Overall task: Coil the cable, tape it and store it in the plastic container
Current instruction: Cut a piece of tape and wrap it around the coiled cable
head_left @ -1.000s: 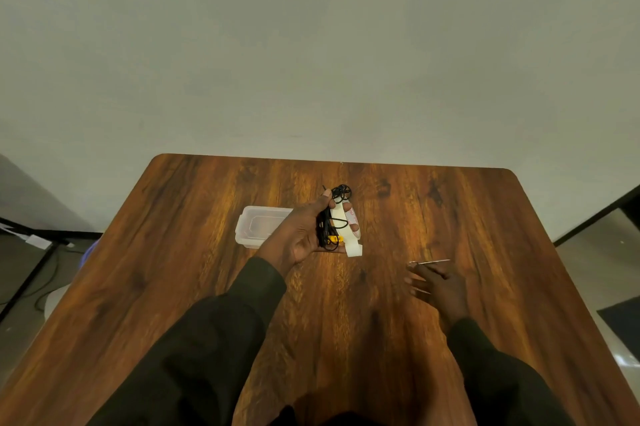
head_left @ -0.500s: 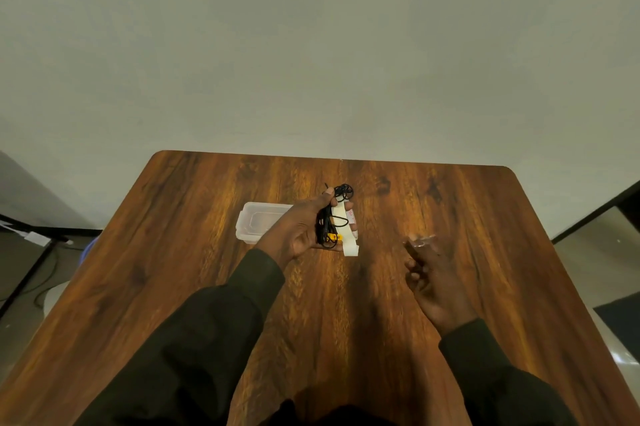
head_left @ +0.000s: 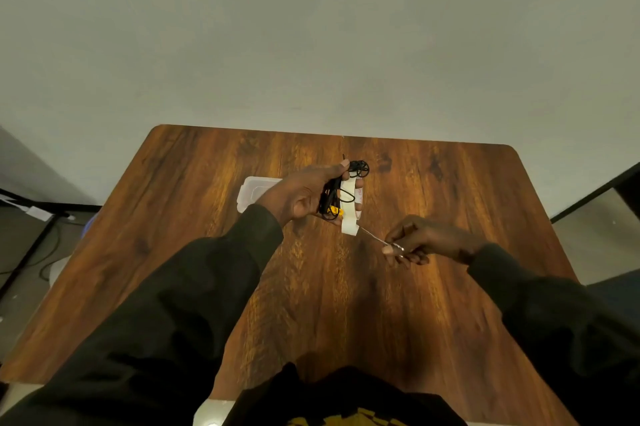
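Above the wooden surface, the left hand held the coiled black cable and a white tape roll, fingers curled round both. The right hand pinched a thin metal tool pointed at the tape's lower edge. The plastic container sat behind the left wrist.

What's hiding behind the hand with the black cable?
A clear plastic container peeks out behind the left hand holding the cable. Its right part is covered; its contents can't be seen.
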